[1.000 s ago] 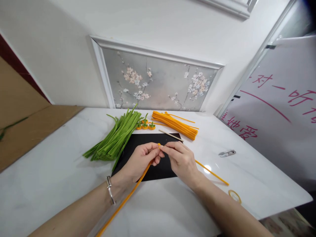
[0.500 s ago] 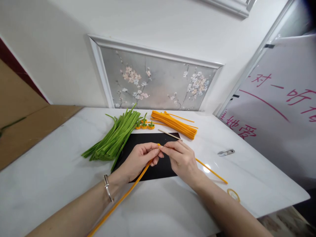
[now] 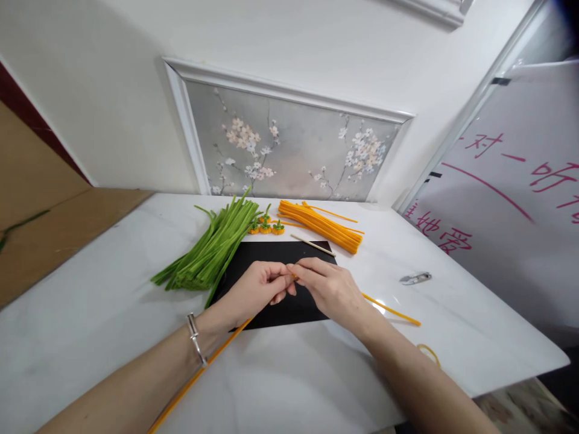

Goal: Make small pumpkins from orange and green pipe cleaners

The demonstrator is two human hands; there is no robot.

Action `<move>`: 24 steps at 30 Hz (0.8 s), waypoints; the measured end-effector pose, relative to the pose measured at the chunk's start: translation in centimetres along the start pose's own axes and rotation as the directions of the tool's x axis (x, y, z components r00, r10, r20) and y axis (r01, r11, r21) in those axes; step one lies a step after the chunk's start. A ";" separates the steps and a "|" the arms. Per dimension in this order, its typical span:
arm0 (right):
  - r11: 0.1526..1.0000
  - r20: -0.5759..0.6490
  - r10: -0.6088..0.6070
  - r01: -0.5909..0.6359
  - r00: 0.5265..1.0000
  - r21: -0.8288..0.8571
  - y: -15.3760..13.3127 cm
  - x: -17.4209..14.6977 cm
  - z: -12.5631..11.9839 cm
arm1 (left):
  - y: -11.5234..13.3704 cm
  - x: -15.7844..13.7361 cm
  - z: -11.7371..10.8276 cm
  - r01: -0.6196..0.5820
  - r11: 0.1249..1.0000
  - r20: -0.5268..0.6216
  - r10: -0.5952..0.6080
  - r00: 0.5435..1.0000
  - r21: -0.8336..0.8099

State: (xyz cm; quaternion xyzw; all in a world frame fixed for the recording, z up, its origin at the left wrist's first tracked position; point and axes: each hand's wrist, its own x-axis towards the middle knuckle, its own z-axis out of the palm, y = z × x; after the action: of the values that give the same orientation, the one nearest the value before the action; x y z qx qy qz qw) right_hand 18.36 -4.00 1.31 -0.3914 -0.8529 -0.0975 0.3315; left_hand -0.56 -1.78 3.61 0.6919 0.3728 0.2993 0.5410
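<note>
My left hand and my right hand meet fingertip to fingertip over a black mat. Both are closed on an orange pipe cleaner, pinched between thumbs and forefingers. One length of it trails from under the left hand along that forearm toward the bottom edge. Another orange length sticks out to the right from behind the right hand. The pinched part is mostly hidden by my fingers, with only a speck of orange showing. A silver bracelet circles my left wrist.
Green pipe cleaners lie in a bundle to the left. Several small orange pieces with green tops sit beside an orange bundle. A thin stick touches the mat's far edge. Thread snips and a yellow ring lie right.
My right fingers have moved over the pinch, covering the orange bit that showed. The trailing length now lies closer to my left forearm, and the right-hand end has risen slightly.
</note>
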 end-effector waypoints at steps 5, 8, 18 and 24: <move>0.988 0.040 -0.085 0.089 0.996 -0.128 0.1 0.0 -0.1 | -0.2 0.2 0.0 0.035 0.999 -0.020 -0.035 0.999 0.024; 0.971 0.073 -0.118 0.130 0.990 -0.201 0.1 0.0 -0.3 | -0.1 0.2 -0.1 0.033 0.998 -0.017 -0.032 0.999 0.051; 0.963 0.027 -0.159 0.161 0.987 -0.217 0.9 -0.2 0.1 | 0.8 0.1 -0.5 0.034 0.991 -0.004 -0.033 0.999 0.127; 0.945 0.034 -0.196 0.198 0.980 -0.260 0.8 0.0 -0.2 | 1.2 0.0 -0.1 0.056 0.992 -0.029 -0.053 0.998 0.111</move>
State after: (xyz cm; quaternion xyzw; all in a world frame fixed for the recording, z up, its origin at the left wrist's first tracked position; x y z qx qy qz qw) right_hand 19.08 -3.55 1.36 -0.3453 -0.8685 -0.2405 0.2620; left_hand -0.45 -1.89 4.83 0.7068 0.4146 0.2721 0.5045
